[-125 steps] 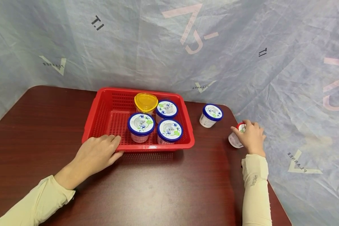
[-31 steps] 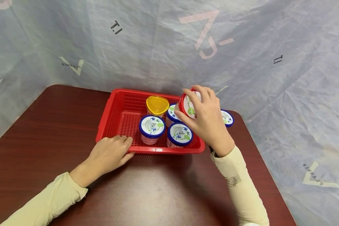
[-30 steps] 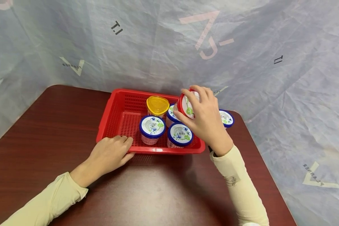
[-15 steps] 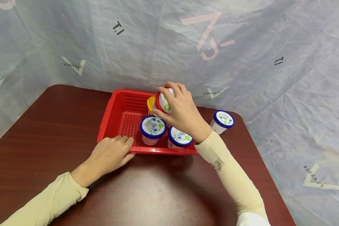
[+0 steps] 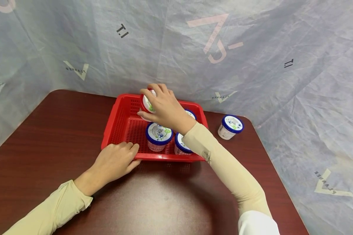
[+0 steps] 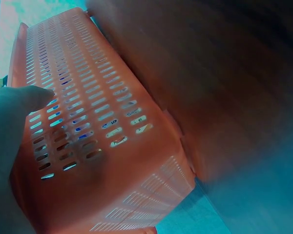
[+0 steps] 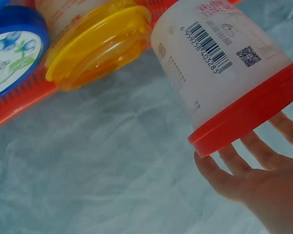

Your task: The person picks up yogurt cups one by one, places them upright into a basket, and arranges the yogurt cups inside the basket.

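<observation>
My right hand (image 5: 169,109) holds a white plastic tub with a red lid (image 7: 224,68) by the lid, over the back left part of the red slotted basket (image 5: 161,157). The tub tilts, and in the right wrist view its barcode shows. Beside it there stands a yellow-lidded tub (image 7: 100,46), hidden behind my hand in the head view. Blue-lidded tubs, such as the front one (image 5: 159,133), stand upright in the basket, partly covered by my right arm. My left hand (image 5: 113,161) grips the basket's front rim at the left; its thumb (image 6: 39,99) presses the outer wall.
One more blue-lidded tub (image 5: 230,126) stands on the dark red-brown table (image 5: 153,202), right of the basket. A grey printed cloth (image 5: 253,42) hangs along the back and right of the table.
My right hand picked up the red-lidded tub from the table's right side and has carried it left across the basket, past the yellow lid. My left hand keeps its grip on the rim.
</observation>
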The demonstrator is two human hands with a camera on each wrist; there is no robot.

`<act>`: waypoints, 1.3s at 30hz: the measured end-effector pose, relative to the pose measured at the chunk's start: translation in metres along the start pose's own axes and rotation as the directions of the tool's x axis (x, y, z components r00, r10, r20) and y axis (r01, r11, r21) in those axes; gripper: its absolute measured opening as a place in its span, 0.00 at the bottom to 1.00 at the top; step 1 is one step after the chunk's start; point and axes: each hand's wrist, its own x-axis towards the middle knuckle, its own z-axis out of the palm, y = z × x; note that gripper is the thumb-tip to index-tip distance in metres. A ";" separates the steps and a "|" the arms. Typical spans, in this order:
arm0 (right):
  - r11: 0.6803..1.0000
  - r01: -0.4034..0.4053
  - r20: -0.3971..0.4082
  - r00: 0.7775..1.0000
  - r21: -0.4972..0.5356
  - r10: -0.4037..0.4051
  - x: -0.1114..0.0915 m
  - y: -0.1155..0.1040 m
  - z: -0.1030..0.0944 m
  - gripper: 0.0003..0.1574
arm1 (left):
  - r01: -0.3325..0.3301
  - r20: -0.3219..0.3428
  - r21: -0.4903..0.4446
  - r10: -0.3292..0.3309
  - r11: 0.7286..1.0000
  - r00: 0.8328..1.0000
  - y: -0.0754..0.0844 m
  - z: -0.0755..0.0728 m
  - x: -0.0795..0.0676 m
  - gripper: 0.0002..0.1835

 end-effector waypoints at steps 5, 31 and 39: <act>1.000 0.014 0.051 0.999 -0.016 -0.013 0.015 -0.006 0.008 0.42 | -0.004 -0.008 0.008 0.004 1.000 1.000 0.000 0.001 -0.001 0.20; 0.997 0.018 0.322 0.947 -0.081 0.009 0.066 -0.007 0.079 0.47 | -0.001 0.022 0.006 0.001 1.000 1.000 0.001 0.000 0.001 0.23; 0.996 0.025 0.380 0.925 -0.083 0.008 0.071 -0.011 0.095 0.48 | 0.000 0.021 0.008 0.000 1.000 1.000 0.000 0.001 0.000 0.23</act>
